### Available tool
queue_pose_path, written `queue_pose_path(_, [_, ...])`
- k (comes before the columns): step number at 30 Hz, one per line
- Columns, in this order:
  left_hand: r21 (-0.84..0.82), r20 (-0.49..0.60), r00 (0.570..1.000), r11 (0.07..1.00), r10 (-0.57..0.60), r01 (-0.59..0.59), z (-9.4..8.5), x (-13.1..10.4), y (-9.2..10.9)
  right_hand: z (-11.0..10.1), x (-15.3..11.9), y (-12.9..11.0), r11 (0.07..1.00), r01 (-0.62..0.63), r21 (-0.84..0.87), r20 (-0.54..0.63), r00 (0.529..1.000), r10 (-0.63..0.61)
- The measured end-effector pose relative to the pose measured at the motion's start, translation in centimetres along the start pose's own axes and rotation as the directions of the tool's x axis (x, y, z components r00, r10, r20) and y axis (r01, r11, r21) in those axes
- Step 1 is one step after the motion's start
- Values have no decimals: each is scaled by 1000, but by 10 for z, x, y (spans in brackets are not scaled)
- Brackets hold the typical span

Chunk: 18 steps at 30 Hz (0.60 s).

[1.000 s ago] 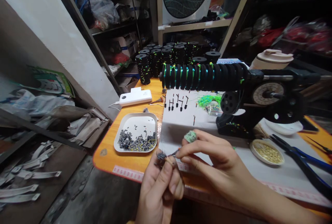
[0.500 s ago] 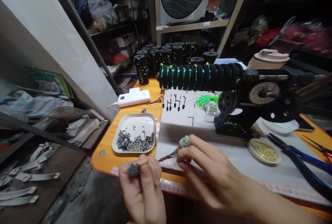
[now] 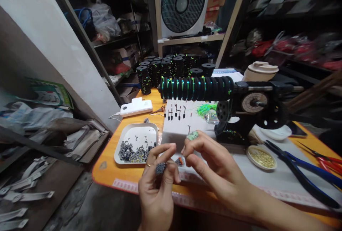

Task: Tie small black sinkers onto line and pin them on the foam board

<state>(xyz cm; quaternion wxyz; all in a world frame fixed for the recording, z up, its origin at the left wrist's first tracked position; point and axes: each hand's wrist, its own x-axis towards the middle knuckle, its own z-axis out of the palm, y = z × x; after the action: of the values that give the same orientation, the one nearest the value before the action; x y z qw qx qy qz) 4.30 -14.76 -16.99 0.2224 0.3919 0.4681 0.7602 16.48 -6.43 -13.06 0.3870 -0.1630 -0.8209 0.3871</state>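
My left hand (image 3: 158, 188) is closed at the table's front edge, thumb against curled fingers, a dark grey wrap on one finger. A thin dark stick with an orange end (image 3: 181, 160) juts out from its fingers toward the right hand; the rest is hidden in the grip. Close by, my right hand (image 3: 217, 168) pinches thumb and forefinger together, a green wrap (image 3: 191, 135) round one fingertip. Whatever lies in that pinch is too small to make out. Behind the hands, small dark assembled pieces (image 3: 176, 111) lie in a row on white paper (image 3: 171, 133).
A white tray (image 3: 117, 149) of small grey and black parts stands left. Beyond the paper is a black winding machine (image 3: 197, 88) with green line on its spools. At right are a dish of gold bits (image 3: 262, 158), blue-handled pliers (image 3: 296, 174) and red-handled pliers (image 3: 327, 161).
My left hand has moved up and right, closer to the right hand, and its fingers have shifted. Less of the stick shows between the hands. The camera view has shifted slightly.
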Motion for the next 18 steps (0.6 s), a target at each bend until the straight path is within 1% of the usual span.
queue_pose_path(2, [-179,50,999,984,-6,15,7,2,2,0,0,-3,999,40,-28,14,999,-39])
queue_pose_path(4, [-343,136,991,937,-17,64,9,2,3,-1,1,-3,988,118,-98,55,992,-113])
queue_pose_path(5, [-402,179,983,909,-38,109,8,2,4,-3,3,-2,969,190,-159,80,981,-179])
queue_pose_path(6, [-443,211,975,883,-66,156,7,1,4,-6,6,1,927,291,-238,114,956,-271])
queue_pose_path(7, [-465,227,969,864,-93,192,5,-1,4,-10,10,5,853,404,-331,156,915,-372])
queue_pose_path(8, [-477,229,967,853,-112,211,3,-4,5,-14,14,9,742,514,-430,196,855,-479])
queue_pose_path(9, [-480,224,966,848,-129,224,2,-6,5,-19,20,14,608,597,-523,247,789,-563])
queue_pose_path(10, [-476,216,967,849,-137,227,0,-9,5,-24,24,19,502,608,-615,265,759,-595])
queue_pose_path(11, [-468,201,969,855,-142,223,-2,-12,5,-29,29,23,421,592,-687,271,746,-608])
queue_pose_path(12, [-454,179,972,864,-150,217,-3,-14,5,-32,31,26,370,573,-731,278,746,-606])
queue_pose_path(13, [-436,150,975,874,-165,215,-5,-16,5,-35,33,27,351,561,-750,275,747,-605])
queue_pose_path(14, [-415,114,977,885,-181,213,-7,-17,4,-36,32,28,373,551,-747,259,758,-599])
queue_pose_path(15, [-394,75,978,896,-193,207,-10,-17,3,-36,31,27,457,523,-719,207,789,-578])
queue_pose_path(16, [-373,37,979,907,-198,198,-12,-16,2,-36,28,25,576,465,-673,119,836,-536])
queue_pose_path(17, [-356,4,981,916,-196,185,-15,-15,2,-36,26,23,691,376,-617,14,884,-468])
queue_pose_path(18, [-343,-23,982,924,-187,168,-18,-14,1,-35,23,21,798,261,-544,-96,925,-368])
